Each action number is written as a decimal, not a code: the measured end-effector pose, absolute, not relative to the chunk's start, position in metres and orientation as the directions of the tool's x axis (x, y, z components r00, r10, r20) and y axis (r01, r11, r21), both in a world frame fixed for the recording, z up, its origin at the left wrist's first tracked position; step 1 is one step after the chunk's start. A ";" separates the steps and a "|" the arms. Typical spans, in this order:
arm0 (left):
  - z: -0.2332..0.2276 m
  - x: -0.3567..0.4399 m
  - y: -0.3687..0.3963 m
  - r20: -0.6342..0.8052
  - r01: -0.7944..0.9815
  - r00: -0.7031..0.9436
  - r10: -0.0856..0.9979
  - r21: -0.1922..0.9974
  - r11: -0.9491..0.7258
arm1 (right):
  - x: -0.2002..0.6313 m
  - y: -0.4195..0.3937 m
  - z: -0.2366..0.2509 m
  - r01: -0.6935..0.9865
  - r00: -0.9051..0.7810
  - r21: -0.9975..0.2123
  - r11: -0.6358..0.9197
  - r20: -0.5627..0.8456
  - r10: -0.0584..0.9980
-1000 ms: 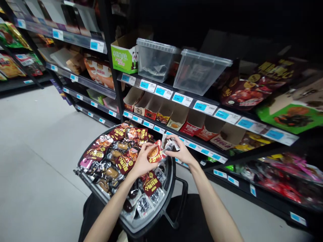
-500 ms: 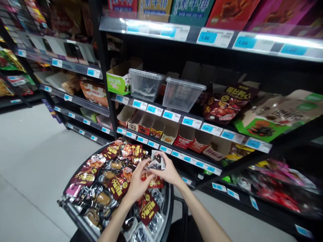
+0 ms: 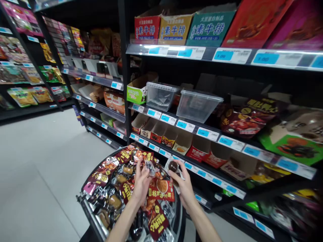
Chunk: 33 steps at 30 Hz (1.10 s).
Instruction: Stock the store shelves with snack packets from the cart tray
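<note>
My left hand (image 3: pixel 141 183) is closed on a small clear snack packet (image 3: pixel 150 168) with black lettering, just above the heap. To its right, my right hand (image 3: pixel 183 183) grips a snack packet (image 3: pixel 173 165) with dark round pieces showing through its clear film. Both hands are over a black-rimmed basket (image 3: pixel 81 198) full of mixed snack packets. Maroon packets with yellow lettering (image 3: pixel 157 222) lie among shiny ones with brown pieces (image 3: pixel 114 202). Between my wrists rests a red packet (image 3: pixel 161 189) with a food picture.
Ahead are black shelves with price tags (image 3: pixel 185 125). Two clear plastic bins (image 3: pixel 198 106) stand on the middle shelf, with a row of open cartons (image 3: pixel 181 141) below. Boxes (image 3: pixel 212 27) line the upper shelf. Grey floor (image 3: pixel 37 158) extends to the left.
My hands have moved apart, each now with its own packet; before, they were together at one spot. The red packet between them shows more. The camera view has shifted left and up.
</note>
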<state>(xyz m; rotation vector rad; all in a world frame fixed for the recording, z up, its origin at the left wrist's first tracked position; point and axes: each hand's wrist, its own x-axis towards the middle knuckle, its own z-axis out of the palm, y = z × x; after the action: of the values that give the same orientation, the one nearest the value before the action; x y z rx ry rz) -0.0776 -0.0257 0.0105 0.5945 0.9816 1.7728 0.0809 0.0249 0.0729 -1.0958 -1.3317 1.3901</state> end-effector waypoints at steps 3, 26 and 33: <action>0.011 -0.079 -0.026 -0.069 -0.588 -0.412 0.909 0.782 -0.207 | 0.079 0.022 0.072 -0.036 -0.199 -0.997 -0.061 -0.053 0.979; 0.013 -0.074 -0.029 -0.083 -0.735 -0.182 0.980 0.674 -0.079 | 0.076 0.023 0.065 0.219 -0.340 -0.952 0.212 0.130 0.931; 0.003 -0.072 -0.032 -0.134 -0.711 -0.068 0.989 0.701 0.046 | 0.083 0.014 0.064 0.530 -0.591 -0.640 0.556 0.190 0.784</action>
<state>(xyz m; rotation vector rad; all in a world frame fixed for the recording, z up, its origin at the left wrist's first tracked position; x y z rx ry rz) -0.0715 -0.0319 0.0027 0.4900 0.7311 1.4917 0.0829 0.0144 0.0635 -1.0603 -2.3333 0.7412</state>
